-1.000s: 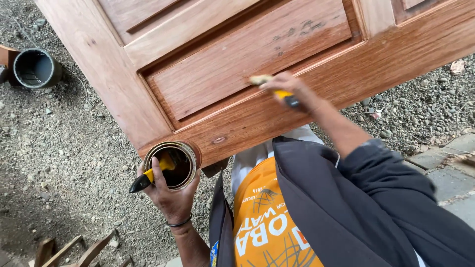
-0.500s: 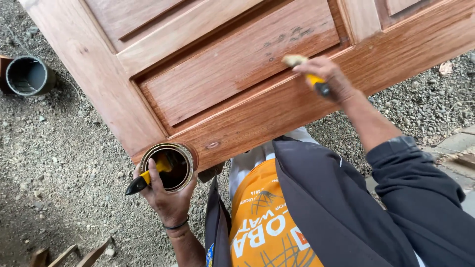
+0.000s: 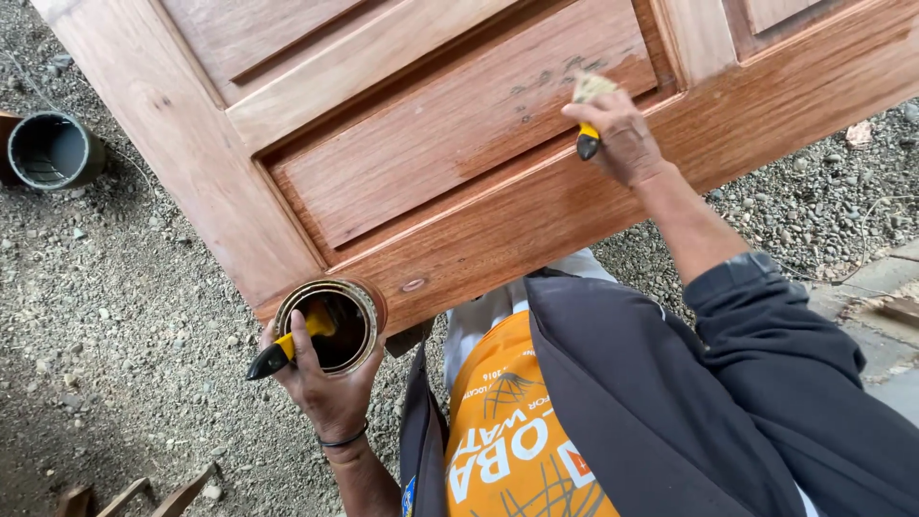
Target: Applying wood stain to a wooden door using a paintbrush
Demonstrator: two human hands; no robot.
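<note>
- Head cam: right hand point(image 3: 624, 139) fingers wrapped round a yellow-handled brush point(image 3: 588, 113), bristles on the wooden door point(image 3: 450, 163) panel.
- left hand point(image 3: 325, 378) grips an open tin point(image 3: 330, 324) plus a second brush point(image 3: 287, 345), just below the door's edge.

your right hand point(image 3: 622, 134) sits pressed against the wooden door point(image 3: 459, 163), which fills the whole upper span, so nothing passes behind it there. the raised frame around the sunken panel point(image 3: 450, 144) hems the brush point(image 3: 586, 105) in along the panel's lower edge and right corner; open panel runs off to the left. below the door's bottom edge, your left hand point(image 3: 325, 383) and the open tin point(image 3: 330, 324) crowd the lower left corner, the tin's rim touching the door edge, with a second brush point(image 3: 287, 345) sticking out leftward. your own jacket and sleeve point(image 3: 766, 383) block the lower right. bare gravel point(image 3: 124, 335) lies free to the left, up to the grey pipe end point(image 3: 50, 151).
</note>
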